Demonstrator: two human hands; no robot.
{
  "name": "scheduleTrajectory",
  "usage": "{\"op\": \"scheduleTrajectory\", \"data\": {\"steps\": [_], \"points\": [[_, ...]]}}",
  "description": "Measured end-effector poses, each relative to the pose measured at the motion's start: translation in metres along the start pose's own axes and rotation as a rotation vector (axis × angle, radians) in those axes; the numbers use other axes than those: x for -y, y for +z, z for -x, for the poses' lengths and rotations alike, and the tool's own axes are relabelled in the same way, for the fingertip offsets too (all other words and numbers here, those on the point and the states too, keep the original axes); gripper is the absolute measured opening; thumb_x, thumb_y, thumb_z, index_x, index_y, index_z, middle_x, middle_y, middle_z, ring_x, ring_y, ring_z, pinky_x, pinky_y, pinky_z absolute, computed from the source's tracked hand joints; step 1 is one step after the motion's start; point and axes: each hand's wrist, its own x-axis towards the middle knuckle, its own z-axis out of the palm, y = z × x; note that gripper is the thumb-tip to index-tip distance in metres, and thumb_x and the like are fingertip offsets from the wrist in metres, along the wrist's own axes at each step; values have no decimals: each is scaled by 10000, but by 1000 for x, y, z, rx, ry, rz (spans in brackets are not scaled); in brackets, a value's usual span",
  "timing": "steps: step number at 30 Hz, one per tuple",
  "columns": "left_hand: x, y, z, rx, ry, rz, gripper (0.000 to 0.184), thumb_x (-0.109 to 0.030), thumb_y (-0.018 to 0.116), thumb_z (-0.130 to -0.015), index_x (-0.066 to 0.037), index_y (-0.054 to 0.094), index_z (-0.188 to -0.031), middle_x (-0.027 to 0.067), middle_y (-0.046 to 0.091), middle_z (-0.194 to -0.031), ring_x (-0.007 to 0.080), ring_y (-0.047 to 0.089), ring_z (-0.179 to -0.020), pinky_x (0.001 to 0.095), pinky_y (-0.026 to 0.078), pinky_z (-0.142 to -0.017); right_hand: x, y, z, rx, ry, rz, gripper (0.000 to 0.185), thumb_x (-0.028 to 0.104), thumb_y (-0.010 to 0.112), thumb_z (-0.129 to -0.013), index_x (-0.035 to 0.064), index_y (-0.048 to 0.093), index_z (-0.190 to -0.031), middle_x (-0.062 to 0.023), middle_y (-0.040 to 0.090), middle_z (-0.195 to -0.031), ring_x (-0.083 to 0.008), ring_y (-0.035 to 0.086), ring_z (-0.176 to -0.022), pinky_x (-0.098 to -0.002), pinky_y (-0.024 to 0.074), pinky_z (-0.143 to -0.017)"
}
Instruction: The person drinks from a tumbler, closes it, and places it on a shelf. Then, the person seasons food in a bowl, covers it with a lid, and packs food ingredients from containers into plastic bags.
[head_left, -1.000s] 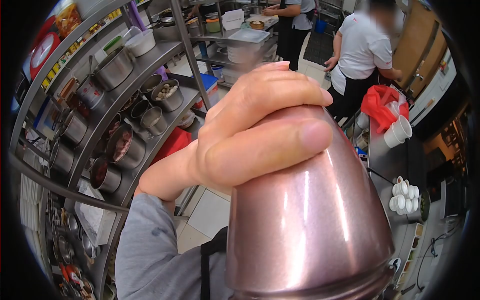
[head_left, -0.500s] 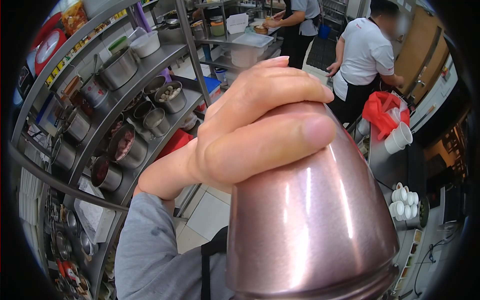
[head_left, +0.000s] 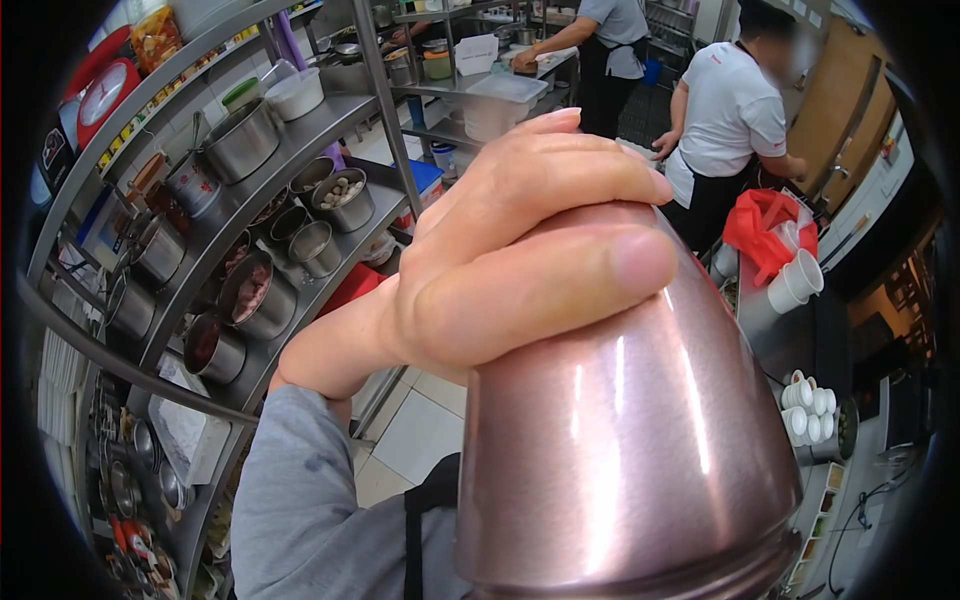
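Note:
My left hand (head_left: 530,250) reaches in from the left in a grey sleeve (head_left: 300,480). Its thumb and fingers are closed over the narrow top of a shiny rose-copper metal vessel (head_left: 620,430). The vessel is very near the camera and fills the lower middle of the view. It widens downward to a ridged band, and its lower end is cut off by the frame. Whether it is a jug or a flask I cannot tell, since the hand covers its top. My right hand does not show.
A steel shelf rack (head_left: 330,120) with several metal pots (head_left: 240,140) curves along the left. At the back right stands a person in a white shirt (head_left: 735,110), near a red plastic bag (head_left: 760,235) and white cups (head_left: 795,285). Another person (head_left: 610,40) works behind.
The whole view has shifted slightly. The person at the far back has moved a little to the right. My left hand keeps its grip on the vessel.

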Motion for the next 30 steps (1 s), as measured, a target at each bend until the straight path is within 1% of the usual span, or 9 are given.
{"op": "scheduleTrajectory", "data": {"steps": [8, 11, 13, 17, 20, 22, 25, 29, 30], "points": [[-3, 3, -3, -3, -15, 50, 353, -98, 615, -683, -42, 560, -1027, 190, 563, -1014, 296, 575, -888, 465, 421, -839, -4, -3, 1, -14, -1, -16, 581, 49, 702, -622, 31, 469, -1155, -112, 479, -1131, -242, 482, -1051, -325, 392, -879], [-4, 3, -4, -9, -9, 35, 362, -114, 624, -679, -47, 560, -1029, 190, 563, -1015, 296, 577, -884, 465, 422, -837, -6, -5, 3, -21, -19, 23, 590, 54, 711, -615, 38, 472, -1154, -111, 487, -1137, -245, 472, -1054, -329, 388, -877], [-5, 3, -4, -3, -1, 18, 368, -120, 628, -677, -49, 559, -1032, 191, 563, -1015, 297, 578, -883, 465, 423, -836, -7, -7, 5, -45, -6, 115, 605, 59, 719, -611, 48, 468, -1161, -108, 489, -1156, -241, 457, -1056, -329, 381, -869], [-6, 0, -5, -2, -9, 25, 366, -112, 623, -679, -54, 556, -1034, 193, 563, -1015, 296, 580, -881, 473, 424, -832, -8, -9, 6, -103, 10, 122, 610, 64, 724, -612, 54, 466, -1164, -105, 487, -1173, -235, 447, -1050, -328, 379, -852], [-6, 0, -3, 2, 12, 3, 369, -107, 619, -681, -56, 550, -1040, 194, 563, -1015, 295, 580, -879, 477, 424, -830, -7, -11, 6, -105, 23, 122, 598, 57, 709, -634, 55, 452, -1173, -112, 465, -1200, -237, 443, -1078, -325, 375, -873], [-5, -2, -3, -2, 23, -16, 372, -105, 617, -682, -58, 547, -1044, 195, 563, -1016, 294, 580, -877, 479, 424, -829, -8, -8, 6, -161, 42, -105, 586, 37, 684, -662, 55, 430, -1189, -109, 433, -1226, -233, 425, -1118, -327, 361, -913], [-5, -5, -2, 24, 35, -27, 375, -100, 614, -682, -62, 544, -1048, 194, 562, -1019, 295, 580, -878, 477, 424, -830, -7, -9, 5, -174, 85, -204, 587, 19, 653, -692, 49, 392, -1216, -106, 407, -1237, -227, 408, -1145, -333, 344, -945], [-9, -1, 0, -38, 19, 6, 388, -109, 640, -679, -55, 543, -1051, 183, 570, -997, 282, 582, -858, 461, 425, -831, -8, -11, 4, -182, 84, -293, 574, 5, 627, -717, 38, 368, -1229, -109, 400, -1232, -223, 409, -1140, -338, 339, -953], [-9, -1, 2, -50, 11, 13, 390, -111, 645, -679, -53, 543, -1051, 180, 572, -992, 279, 582, -853, 455, 426, -831, -10, -11, 4, -185, 94, -373, 561, 5, 611, -736, 35, 357, -1236, -114, 396, -1233, -218, 411, -1137, -337, 339, -951]]}}
